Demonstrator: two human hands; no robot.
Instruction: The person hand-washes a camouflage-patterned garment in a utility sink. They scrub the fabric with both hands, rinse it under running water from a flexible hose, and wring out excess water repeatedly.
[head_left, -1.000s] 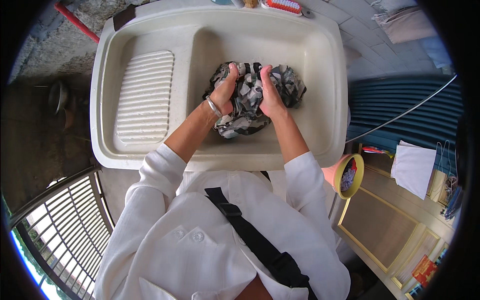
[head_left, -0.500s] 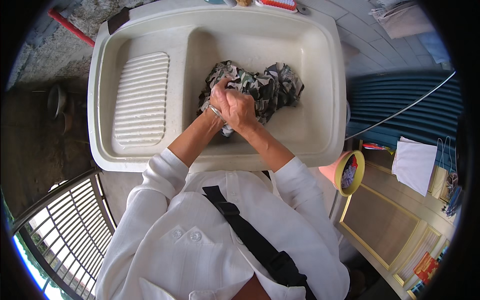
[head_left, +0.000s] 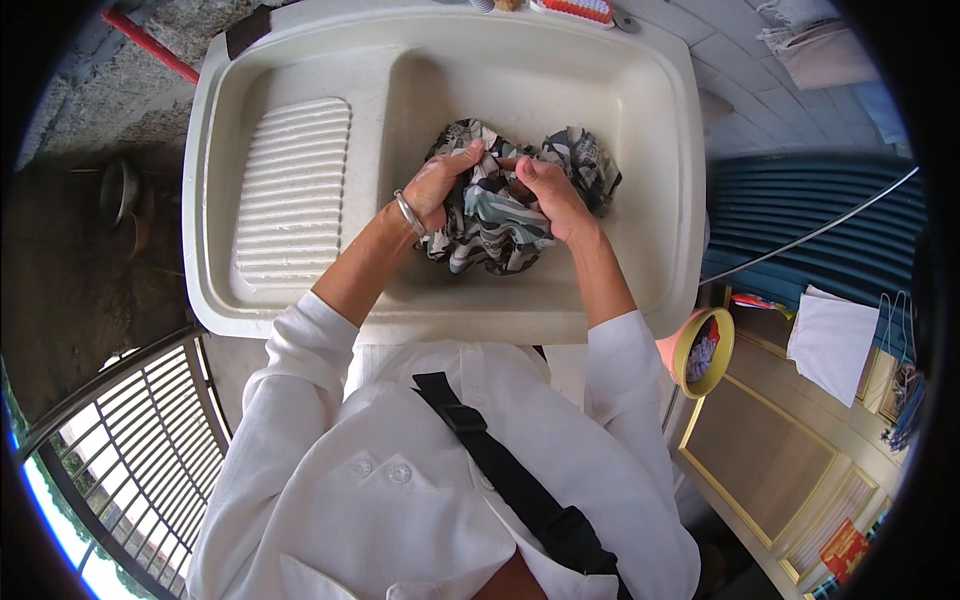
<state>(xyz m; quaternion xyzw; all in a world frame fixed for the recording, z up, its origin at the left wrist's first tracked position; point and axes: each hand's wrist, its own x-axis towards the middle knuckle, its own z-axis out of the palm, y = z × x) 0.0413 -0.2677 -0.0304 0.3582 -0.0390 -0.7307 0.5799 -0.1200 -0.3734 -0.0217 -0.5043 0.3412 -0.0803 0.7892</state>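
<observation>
A camouflage-patterned garment (head_left: pixel 500 215) in green, grey, black and white lies bunched in the deep basin of a cream laundry sink (head_left: pixel 640 250). My left hand (head_left: pixel 437 190), with a silver bangle at the wrist, grips the garment's left side, thumb on top. From the right, my right hand (head_left: pixel 556 195) holds another part, its thumb also on top. Cloth is gathered between the two hands, which are a little apart. Most fingers of both hands are hidden in or under the folds. The garment's far right part rests on the basin floor.
The sink's ribbed washboard (head_left: pixel 295 190) is left of the basin. A red and white scrubbing brush (head_left: pixel 575 10) lies on the far rim. Right of the sink, a pink and yellow bucket (head_left: pixel 712 355) holds cloth. A white cloth (head_left: pixel 833 340) hangs further right, near a thin pale line.
My hands were clasped together over the garment. Now they are apart, each gripping a part of it, and the cloth between them is spread more toward me.
</observation>
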